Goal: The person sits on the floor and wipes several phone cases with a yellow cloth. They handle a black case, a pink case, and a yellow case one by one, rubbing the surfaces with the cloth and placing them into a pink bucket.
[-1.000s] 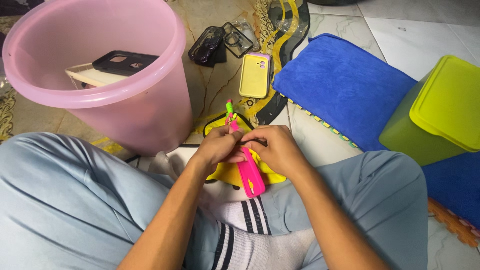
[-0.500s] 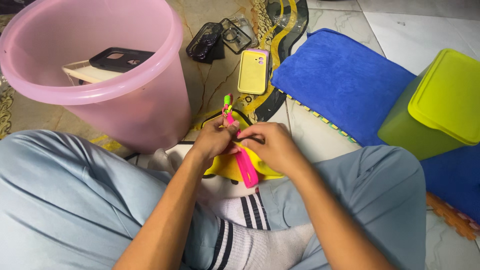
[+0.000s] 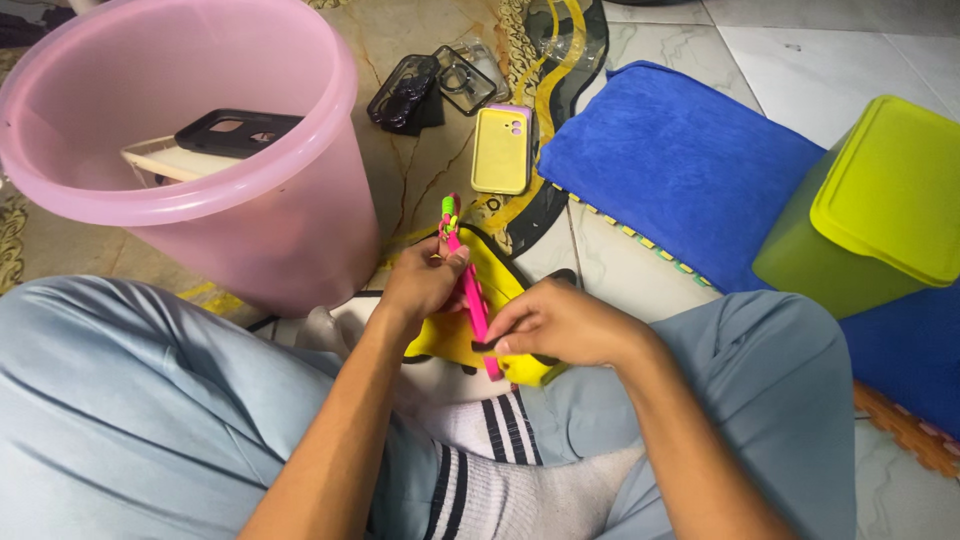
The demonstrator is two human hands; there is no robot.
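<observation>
The left hand pinches the top of a pink strap. The right hand holds its low end on a yellow case

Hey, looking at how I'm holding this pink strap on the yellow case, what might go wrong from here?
The thin pink strap is pinched between the left hand and right hand, so a hard pull might strain its beaded end or tear it loose. The yellow phone case only rests on your lap and may slide off. Your left forearm sits close to the pink plastic bucket; a jerk might knock it.
</observation>
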